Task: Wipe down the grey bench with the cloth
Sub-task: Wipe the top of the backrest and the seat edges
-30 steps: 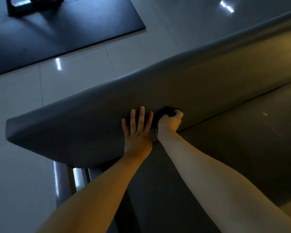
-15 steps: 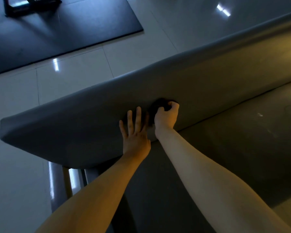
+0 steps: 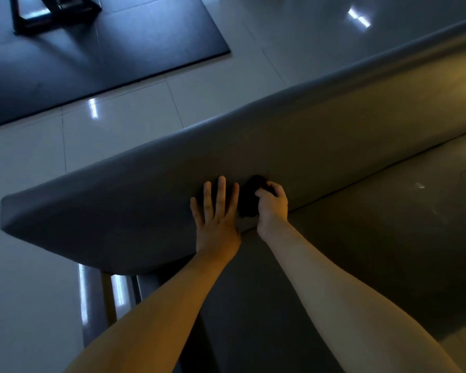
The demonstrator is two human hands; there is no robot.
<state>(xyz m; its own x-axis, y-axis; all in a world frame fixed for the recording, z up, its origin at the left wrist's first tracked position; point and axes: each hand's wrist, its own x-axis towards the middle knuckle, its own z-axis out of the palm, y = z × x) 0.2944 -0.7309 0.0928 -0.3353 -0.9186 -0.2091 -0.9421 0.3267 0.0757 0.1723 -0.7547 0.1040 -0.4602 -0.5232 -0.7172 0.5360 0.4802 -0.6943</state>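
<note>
My left hand (image 3: 215, 219) lies flat against the padded back of the grey bench (image 3: 113, 211), fingers straight and slightly spread, pointing up the slope and holding nothing. Just beside it, my right hand (image 3: 272, 208) has its fingers curled round the dark cloth (image 3: 249, 196), which is bunched into a small wad and pressed against the same padded back, low down, just above the crease where the back meets the bench seat (image 3: 388, 251). The cloth sits between my two hands, touching the right one; whether it touches the left I cannot tell in this dim light. Both my forearms are bare and reach in from below. Under the bench's near end, shiny metal legs (image 3: 92, 305) show. Beyond the bench's top edge lies a glossy tiled floor (image 3: 124, 125), and farther off a black mat (image 3: 105, 57) carrying a dark frame (image 3: 54, 14).
</note>
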